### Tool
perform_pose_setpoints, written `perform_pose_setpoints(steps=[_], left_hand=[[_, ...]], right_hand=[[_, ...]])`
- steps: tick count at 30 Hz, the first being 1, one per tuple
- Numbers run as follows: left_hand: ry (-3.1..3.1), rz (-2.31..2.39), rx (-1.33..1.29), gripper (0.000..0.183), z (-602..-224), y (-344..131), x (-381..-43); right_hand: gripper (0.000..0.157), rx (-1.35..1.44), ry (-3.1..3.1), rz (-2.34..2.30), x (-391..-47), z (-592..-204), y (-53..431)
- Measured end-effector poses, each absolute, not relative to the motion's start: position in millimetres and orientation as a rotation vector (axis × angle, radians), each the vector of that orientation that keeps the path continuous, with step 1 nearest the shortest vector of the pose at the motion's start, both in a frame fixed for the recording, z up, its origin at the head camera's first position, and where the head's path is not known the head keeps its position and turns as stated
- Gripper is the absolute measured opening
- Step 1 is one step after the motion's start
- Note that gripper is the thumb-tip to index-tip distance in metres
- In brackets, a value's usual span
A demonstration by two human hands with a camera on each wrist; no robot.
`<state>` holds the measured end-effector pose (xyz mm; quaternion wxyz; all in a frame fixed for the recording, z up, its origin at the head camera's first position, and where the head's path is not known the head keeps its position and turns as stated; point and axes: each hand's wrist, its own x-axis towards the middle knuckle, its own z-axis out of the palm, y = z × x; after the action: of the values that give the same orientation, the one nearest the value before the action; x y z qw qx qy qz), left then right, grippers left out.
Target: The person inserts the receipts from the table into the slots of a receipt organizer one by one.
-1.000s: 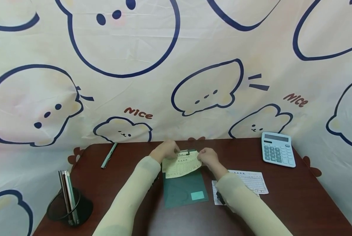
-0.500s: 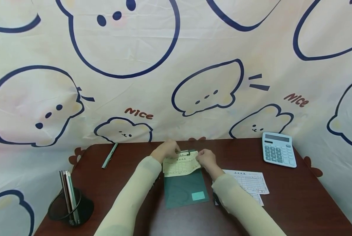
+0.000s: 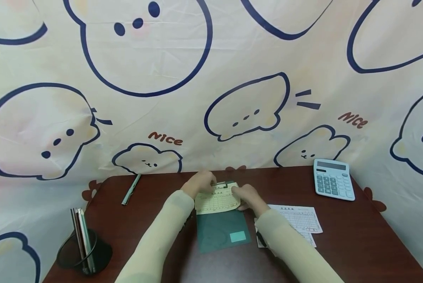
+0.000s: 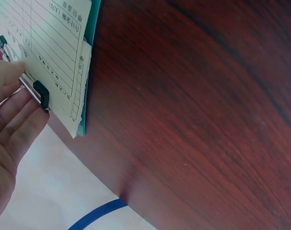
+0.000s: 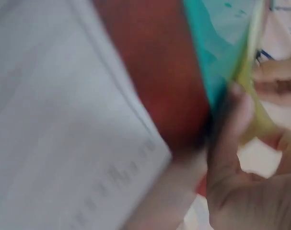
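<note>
In the head view, a teal clipboard (image 3: 220, 232) with a pale label lies mid-table, and a yellow printed form (image 3: 215, 203) covers its upper part. My left hand (image 3: 200, 183) holds the metal clip (image 3: 226, 185) at the top. In the left wrist view, thumb and fingers of that hand (image 4: 11, 124) pinch the clip beside its black end (image 4: 41, 95). My right hand (image 3: 249, 197) holds the form's right edge. Up close in the right wrist view, the yellow form (image 5: 254, 108) bends between the thumb and fingers of my right hand (image 5: 255, 191).
White printed forms (image 3: 300, 217) lie partly under the right forearm. A light blue calculator (image 3: 333, 179) sits at the back right. One pen (image 3: 131, 190) rests at the back left, and a black mesh pen holder (image 3: 103, 245) with several pens stands at the front left.
My right hand has shifted slightly left along the form's right side, its thumb now over the paper. The form lies flatter at its lower edge. My left hand stays at the clip.
</note>
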<state>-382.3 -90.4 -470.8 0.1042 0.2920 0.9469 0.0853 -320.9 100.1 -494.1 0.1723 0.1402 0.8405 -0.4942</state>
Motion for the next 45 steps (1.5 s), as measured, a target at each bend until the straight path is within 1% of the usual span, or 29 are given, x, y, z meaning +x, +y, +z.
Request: perform_pose_setpoints(steps=[2,6,8,10,14,16,20,23,30,38,45], left_hand=[[2.787,0.246,0.869,0.010,-469.4,-90.4,-382.4],[2.783,0.219,0.870,0.015,-469.6,-90.7,-383.3],[2.787,0.207,0.868,0.013,-471.7,-90.2,-383.7],[2.781,0.210,0.871,0.003,-474.4,-88.8,-384.1],[2.794,0.189,0.874,0.023,-478.4,-84.7,-383.2],[2.804,0.139,0.865,0.029,-478.7,-82.6,-381.7],[2.827,0.034,0.860,0.031,-476.1,-78.1,-379.6],[2.822,0.014,0.848,0.034,-473.2,-74.4,-379.5],[2.788,0.061,0.795,0.046,-471.6,-76.6,-383.4],[2.779,0.136,0.805,0.047,-472.0,-78.0,-384.8],[2.785,0.130,0.820,0.049,-471.5,-76.5,-385.9]], right_hand=[[0.027,0.363,2.317,-1.384,-320.8,-488.2,104.8],[0.009,0.276,2.270,-1.327,-321.8,-483.0,109.9],[0.009,0.264,2.264,-1.342,-322.2,-485.5,110.6],[0.008,0.285,2.261,-1.377,-322.9,-490.0,110.3],[0.006,0.356,2.281,-1.405,-324.8,-496.6,109.2],[0.008,0.386,2.296,-1.395,-326.7,-497.4,107.9],[0.012,0.416,2.312,-1.373,-329.7,-495.2,105.6],[0.012,0.413,2.325,-1.354,-329.3,-492.2,105.3],[0.019,0.421,2.332,-1.345,-329.3,-490.7,102.4],[0.020,0.454,2.344,-1.351,-333.1,-493.4,99.2],[0.024,0.394,2.392,-1.277,-334.3,-495.3,98.3]])
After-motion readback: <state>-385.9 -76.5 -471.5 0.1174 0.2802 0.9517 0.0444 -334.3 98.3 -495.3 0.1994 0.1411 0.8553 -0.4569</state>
